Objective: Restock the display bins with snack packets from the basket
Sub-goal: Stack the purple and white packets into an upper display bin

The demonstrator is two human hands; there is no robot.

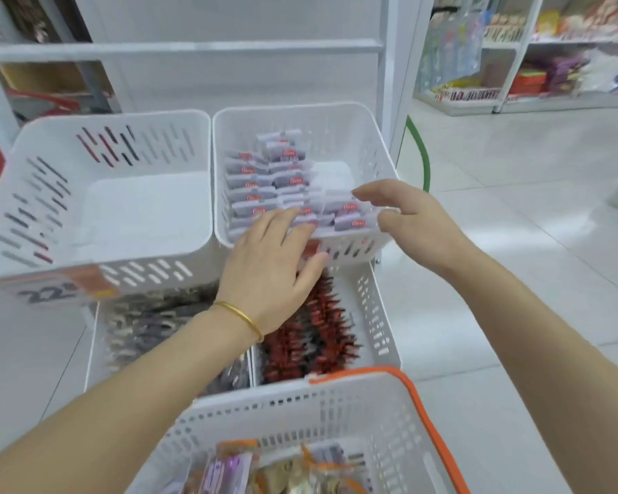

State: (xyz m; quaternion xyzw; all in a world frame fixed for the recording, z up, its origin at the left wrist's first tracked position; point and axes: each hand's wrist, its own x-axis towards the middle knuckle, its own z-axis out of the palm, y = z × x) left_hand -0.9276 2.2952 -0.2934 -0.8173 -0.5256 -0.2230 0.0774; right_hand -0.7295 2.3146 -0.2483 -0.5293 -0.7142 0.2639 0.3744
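Observation:
Two white display bins sit side by side on the upper tier. The right bin point(336, 115) holds rows of grey snack packets point(264, 183) with red labels. My left hand point(275, 258) lies with straight fingers over that bin's front rim, its fingertips touching the front packets. My right hand point(404, 215) hovers relaxed at the bin's right front corner, holding nothing. The left bin point(25, 187) has nothing in it. At the bottom, a white basket point(336, 404) with an orange handle carries mixed snack packets point(264, 468).
Two lower bins hold grey packets point(150, 322) and red-black packets point(311, 336). A price tag point(50, 290) hangs on the left bin's front. White shelving with goods point(550, 65) stands at the back right across a tiled floor. A white frame post point(393, 83) rises behind the bins.

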